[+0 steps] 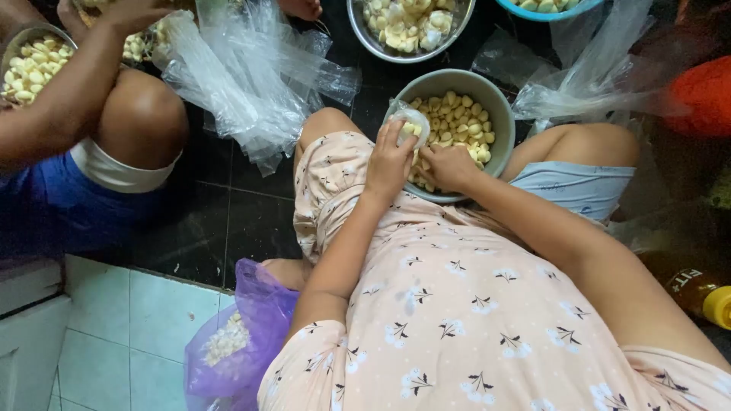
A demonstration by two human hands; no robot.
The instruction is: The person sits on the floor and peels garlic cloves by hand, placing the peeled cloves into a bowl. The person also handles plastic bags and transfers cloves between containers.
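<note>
A grey-green bowl (499, 103) of peeled garlic cloves (457, 122) rests between my knees on the dark floor. My left hand (390, 160) grips a small clear plastic bag (411, 122) with a few cloves inside, held at the bowl's near left rim. My right hand (449, 166) reaches into the bowl beside it, fingers closed around cloves at the near edge. Both forearms cross my pink flowered dress.
Another person sits at the left, an arm (68, 99) over a metal bowl of cloves (30, 65). A heap of clear bags (244, 76) lies ahead, with a steel bowl (407, 27) beyond. A purple bag (236, 342) and a yellow-capped bottle (700, 293) lie near me.
</note>
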